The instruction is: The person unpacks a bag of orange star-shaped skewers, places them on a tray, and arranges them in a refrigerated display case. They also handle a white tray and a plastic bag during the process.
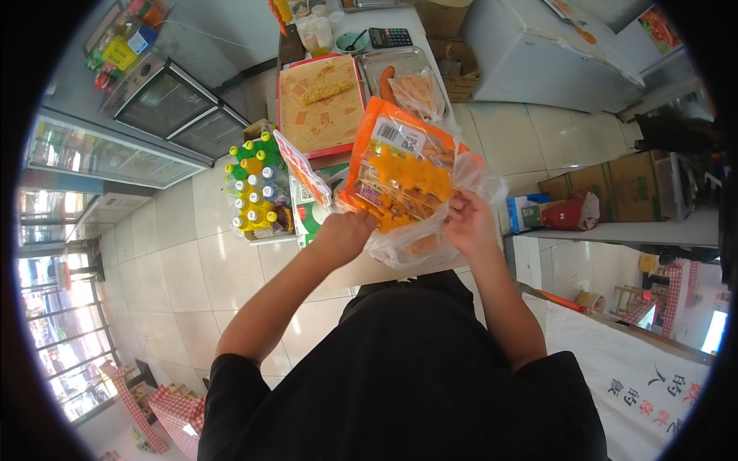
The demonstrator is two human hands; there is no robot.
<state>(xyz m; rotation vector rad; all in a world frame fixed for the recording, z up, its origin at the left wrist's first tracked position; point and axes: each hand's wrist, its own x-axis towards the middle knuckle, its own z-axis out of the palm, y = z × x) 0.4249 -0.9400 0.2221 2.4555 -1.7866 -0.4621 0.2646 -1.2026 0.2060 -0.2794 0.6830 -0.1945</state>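
An orange-edged plastic food package (402, 135) with a clear window lies tilted before me at the near end of the table. Orange flower-shaped pieces and thin sticks show at its window, and a label with a printed code is near its top. Beneath and around it spreads a crumpled, translucent plastic bag (403, 252). My left hand (345, 237) has its fingers closed on the package's lower left corner. At the right edge, my right hand (470, 222) pinches the thin bag beside the package; whether it also grips the package is hard to see.
Beyond lies a red-rimmed board (288, 129) with a crumb-coated stick (327, 92). A metal tray (424, 55) holds a sausage (386, 83) and bagged food (412, 95). A bowl (347, 41) and calculator (390, 38) stand farther back. Several bottles (253, 184) stand left; cardboard boxes (611, 190) sit right.
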